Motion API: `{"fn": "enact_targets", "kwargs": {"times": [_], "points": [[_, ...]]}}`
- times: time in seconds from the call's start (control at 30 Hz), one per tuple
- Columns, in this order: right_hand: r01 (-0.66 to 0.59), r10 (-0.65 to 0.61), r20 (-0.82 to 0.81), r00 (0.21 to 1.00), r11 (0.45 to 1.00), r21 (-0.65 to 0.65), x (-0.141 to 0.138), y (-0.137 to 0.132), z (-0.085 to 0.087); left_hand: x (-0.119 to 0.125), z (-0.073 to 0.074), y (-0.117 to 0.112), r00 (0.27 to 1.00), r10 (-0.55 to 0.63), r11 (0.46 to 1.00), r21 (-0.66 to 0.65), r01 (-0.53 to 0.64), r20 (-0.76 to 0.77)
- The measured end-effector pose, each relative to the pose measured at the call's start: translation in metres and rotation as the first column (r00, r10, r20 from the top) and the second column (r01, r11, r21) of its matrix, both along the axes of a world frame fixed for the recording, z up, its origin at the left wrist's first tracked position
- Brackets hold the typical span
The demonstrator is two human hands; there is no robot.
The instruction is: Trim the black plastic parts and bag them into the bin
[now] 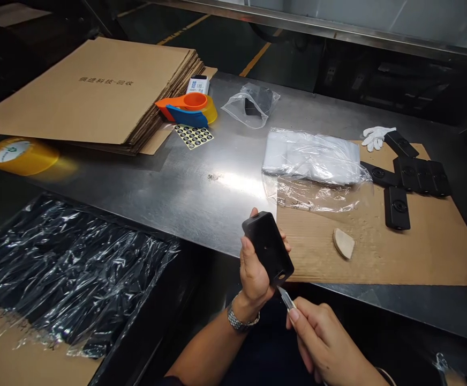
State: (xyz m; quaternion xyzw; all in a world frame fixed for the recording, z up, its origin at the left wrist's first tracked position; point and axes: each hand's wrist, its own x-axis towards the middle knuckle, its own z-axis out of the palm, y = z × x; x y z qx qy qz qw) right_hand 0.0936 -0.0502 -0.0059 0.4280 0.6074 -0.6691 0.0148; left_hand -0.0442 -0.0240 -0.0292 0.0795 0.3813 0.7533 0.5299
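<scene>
My left hand [253, 271] is wrapped round a black plastic housing [268, 245], tilted so its hollow inner side faces me. A small hole shows near the housing's lower end. In my right hand [324, 335] is a craft knife [286, 297], its blade tip right by that lower edge; whether the blade touches the plastic I cannot tell. Several similar black housings [397, 208] lie at the right of the cardboard sheet [430, 252]. Nearer to my hands on the cardboard rests a beige wedge-shaped pad [344, 244].
A stack of flat cardboard [84, 91] stands at the left, beside an orange and blue tape dispenser [189, 110] and a sticker sheet [194, 137]. White bags [311, 155] in clear film lie mid-table. A box with plastic-wrapped black parts [76, 268] is at lower left.
</scene>
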Motion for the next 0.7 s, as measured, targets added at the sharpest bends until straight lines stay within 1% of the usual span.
{"fn": "enact_targets", "kwargs": {"times": [0.07,0.1,0.13,0.17,0.2,0.23,0.27,0.3,0.33,0.37,0.4,0.43,0.47,0.53,0.6,0.7], "points": [[0.001,-0.002,-0.02,1.0,0.999,-0.038,0.001,-0.001,0.0,0.002,0.0,0.001,0.999,0.038,0.999,0.015,-0.038,0.018],[0.0,0.0,-0.027,1.0,1.0,-0.025,0.001,-0.001,0.0,0.003,0.0,0.001,0.998,0.061,0.998,0.021,-0.062,0.029],[-0.001,0.002,-0.028,1.0,0.999,0.033,0.001,-0.002,0.001,0.004,0.0,0.002,0.995,0.089,0.996,0.026,-0.09,0.038],[-0.002,0.006,-0.027,1.0,0.989,0.15,0.001,-0.003,0.001,0.005,0.0,0.003,0.992,0.12,0.992,0.031,-0.122,0.047],[0.0,0.009,-0.026,1.0,0.947,0.322,0.001,-0.004,0.001,0.005,0.001,0.004,0.987,0.155,0.987,0.034,-0.157,0.05],[0.006,0.009,-0.025,1.0,0.854,0.52,0.0,-0.005,0.001,0.006,0.002,0.005,0.979,0.196,0.979,0.039,-0.198,0.049],[0.011,0.008,-0.023,1.0,0.71,0.705,0.0,-0.006,0.001,0.006,0.002,0.006,0.97,0.237,0.97,0.048,-0.239,0.046],[0.01,0.007,-0.016,1.0,0.535,0.845,-0.001,-0.007,0.001,0.006,0.003,0.007,0.96,0.276,0.959,0.06,-0.278,0.042],[-0.002,0.005,0.0,1.0,0.366,0.931,-0.002,-0.008,0.0,0.006,0.004,0.007,0.95,0.309,0.948,0.075,-0.311,0.036],[-0.028,0.003,0.028,1.0,0.227,0.974,-0.004,-0.009,0.0,0.006,0.004,0.007,0.943,0.333,0.938,0.091,-0.334,0.029],[-0.063,-0.003,0.064,0.998,0.126,0.99,-0.005,-0.01,0.0,0.006,0.005,0.007,0.937,0.35,0.931,0.106,-0.35,0.021],[-0.101,-0.009,0.102,0.995,0.061,0.993,-0.006,-0.01,0.0,0.005,0.005,0.007,0.931,0.364,0.924,0.12,-0.363,0.012],[-0.135,-0.015,0.135,0.991,0.019,0.991,-0.007,-0.01,0.0,0.005,0.006,0.007,0.927,0.374,0.919,0.131,-0.371,-0.001],[-0.181,-0.023,0.18,0.983,-0.023,0.983,-0.009,-0.011,0.0,0.005,0.007,0.005,0.92,0.392,0.911,0.149,-0.384,-0.029],[-0.201,-0.034,0.199,0.979,-0.045,0.979,-0.01,-0.011,0.001,0.005,0.009,0.004,0.913,0.406,0.905,0.163,-0.394,-0.048],[-0.207,-0.038,0.205,0.978,-0.064,0.976,-0.011,-0.011,0.0,0.004,0.01,0.003,0.905,0.42,0.899,0.17,-0.403,-0.075]]}}
